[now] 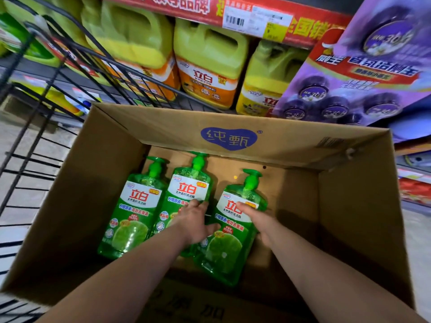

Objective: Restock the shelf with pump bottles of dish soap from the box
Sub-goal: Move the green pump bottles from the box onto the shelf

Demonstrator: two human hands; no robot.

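Three green pump bottles of dish soap lie side by side in an open cardboard box [163, 129], pumps pointing away from me. The left bottle [133, 206] lies untouched. My left hand [194, 221] reaches onto the middle bottle [186, 183], fingers curled over the right part of its label and thumb down in the gap beside it. My right hand [258, 220] grips the right bottle [227, 248], thumb on its white label and fingers round its right side.
The box sits inside a black wire cart [42, 94]. Beyond it a shelf holds large yellow detergent jugs [210, 64] under a red price strip [233, 17]. A purple product pack [373, 73] hangs at the right. The box's right half holds no bottles.
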